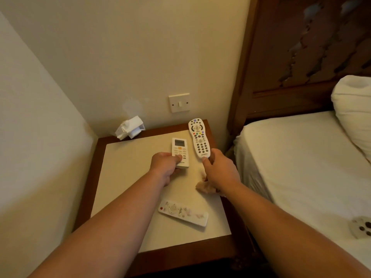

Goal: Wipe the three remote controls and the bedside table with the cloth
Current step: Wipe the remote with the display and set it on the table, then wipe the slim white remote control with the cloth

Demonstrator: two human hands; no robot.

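Note:
My left hand [164,167] grips the near end of a white air-conditioner remote [180,149] with a small screen, thumb on its buttons. My right hand [219,171] pinches the near end of a long white TV remote [198,137] with dark and coloured buttons. A crumpled pale cloth [204,187] shows under my right palm; the same hand seems to hold it. A third, flat white remote [183,213] with a red button lies on the cream top of the bedside table [122,173], close to its front edge.
A white tissue box [130,127] stands at the table's back left corner against the wall. A light switch [179,102] is on the wall above. The bed [301,157] with a pillow and a wooden headboard borders the table's right side. A small grey object lies on the sheet.

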